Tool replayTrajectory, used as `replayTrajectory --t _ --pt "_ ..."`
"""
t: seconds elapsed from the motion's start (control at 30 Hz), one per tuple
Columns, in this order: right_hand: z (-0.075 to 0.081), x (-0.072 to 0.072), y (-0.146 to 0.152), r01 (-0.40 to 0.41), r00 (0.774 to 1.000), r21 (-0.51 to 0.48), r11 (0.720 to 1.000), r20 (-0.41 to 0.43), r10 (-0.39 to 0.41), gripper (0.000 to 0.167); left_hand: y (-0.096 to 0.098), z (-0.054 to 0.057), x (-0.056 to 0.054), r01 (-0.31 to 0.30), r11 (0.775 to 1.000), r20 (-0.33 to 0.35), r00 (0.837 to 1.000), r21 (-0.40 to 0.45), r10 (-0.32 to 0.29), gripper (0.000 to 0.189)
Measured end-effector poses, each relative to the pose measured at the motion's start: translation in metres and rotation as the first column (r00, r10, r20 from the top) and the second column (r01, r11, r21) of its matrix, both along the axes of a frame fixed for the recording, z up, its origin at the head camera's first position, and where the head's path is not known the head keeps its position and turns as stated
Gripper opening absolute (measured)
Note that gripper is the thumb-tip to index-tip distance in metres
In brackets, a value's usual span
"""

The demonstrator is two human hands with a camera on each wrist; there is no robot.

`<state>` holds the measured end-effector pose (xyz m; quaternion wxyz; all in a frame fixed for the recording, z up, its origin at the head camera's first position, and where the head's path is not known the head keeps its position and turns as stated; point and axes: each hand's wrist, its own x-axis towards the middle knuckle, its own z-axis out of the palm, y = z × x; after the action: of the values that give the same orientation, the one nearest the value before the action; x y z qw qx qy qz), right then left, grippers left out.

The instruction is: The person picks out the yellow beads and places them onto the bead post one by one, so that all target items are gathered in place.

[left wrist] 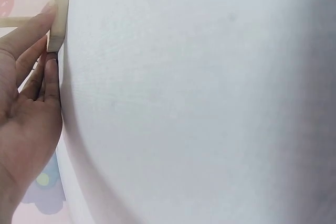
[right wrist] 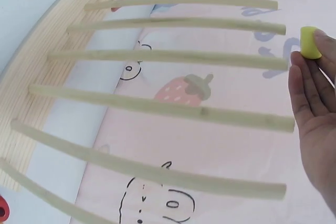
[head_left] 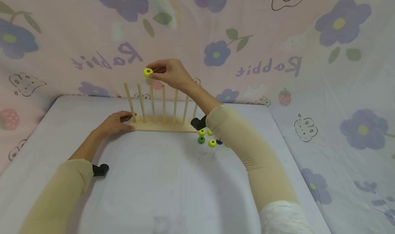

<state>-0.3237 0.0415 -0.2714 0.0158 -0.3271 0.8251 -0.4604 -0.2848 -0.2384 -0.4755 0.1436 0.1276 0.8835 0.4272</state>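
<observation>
Beige sleeves (head_left: 58,192) nearest the camera. Far left, left hand (head_left: 112,124) part-curled, gripping the left end of the wooden base (head_left: 166,127); seven upright pegs (head_left: 164,103), white surface (head_left: 148,179) beneath. Lettering (head_left: 118,59) behind reads "Rabbit", mirrored. Yellow bead (head_left: 146,74) above the pegs, clear of their tips, pinched in the right hand (head_left: 172,72). Right: loose beads (head_left: 201,141), yellow, green, dark blue; mirrored "Rabbit" again.

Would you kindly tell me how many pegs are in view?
7 pegs, in one row along the base, from its left end to its right; none looks fully hidden.
</observation>
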Motion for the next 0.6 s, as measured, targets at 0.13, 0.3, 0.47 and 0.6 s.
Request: replayTrajectory --t 0.13,0.3,0.47,0.6 --pt "0.001 0.0 -0.01 -0.022 1.0 -0.004 1.0 0.003 0.022 0.029 0.0 0.0 0.001 -0.001 1.0 -0.002 1.0 0.001 0.001 0.08" --pt "0.001 0.002 -0.021 -0.042 0.999 -0.003 0.999 0.022 0.042 0.031 0.0 0.0 0.003 -0.003 1.0 0.005 1.0 0.002 0.003 0.08" --pt "0.001 0.002 -0.034 -0.051 0.998 0.026 0.998 0.031 0.05 0.032 0.0 0.0 0.002 0.0 1.0 0.0 1.0 0.016 0.0 0.077" --pt "0.001 0.0 -0.042 -0.058 0.998 0.09 0.994 0.01 0.058 0.032 0.001 0.003 0.0 0.003 1.0 -0.003 1.0 0.024 -0.003 0.076"
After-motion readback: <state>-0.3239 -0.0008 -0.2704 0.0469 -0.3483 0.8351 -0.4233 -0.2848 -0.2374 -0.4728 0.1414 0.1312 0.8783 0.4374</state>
